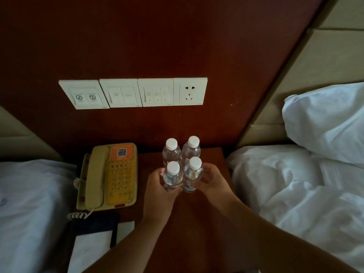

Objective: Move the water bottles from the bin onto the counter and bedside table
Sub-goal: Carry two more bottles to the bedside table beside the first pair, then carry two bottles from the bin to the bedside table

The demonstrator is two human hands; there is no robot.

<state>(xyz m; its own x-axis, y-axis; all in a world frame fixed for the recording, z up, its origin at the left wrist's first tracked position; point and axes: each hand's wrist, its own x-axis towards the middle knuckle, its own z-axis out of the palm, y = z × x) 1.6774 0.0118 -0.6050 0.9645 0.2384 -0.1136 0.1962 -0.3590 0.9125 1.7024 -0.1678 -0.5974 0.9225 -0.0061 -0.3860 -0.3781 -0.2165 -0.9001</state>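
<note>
Near the table's (pixel 212 156) back edge, 4 upright water bottles stand in a tight square. The left hand (pixel 157 186) grips the front-left bottle (pixel 173 175), and the right hand (pixel 211 179) grips the front-right bottle (pixel 193 172). A telephone (pixel 110 176) sits toward the left edge.

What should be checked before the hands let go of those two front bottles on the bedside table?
1. Left hand holds the front-left bottle: ok.
2. Right hand holds the front-right bottle: ok.
3. Both back bottles stand upright: ok.
4. White caps on all four: ok.
5. Front bottles' bases resting flat on the bedside table: cannot tell, hands hide them.
6. Telephone apart from the bottles: ok.
</note>
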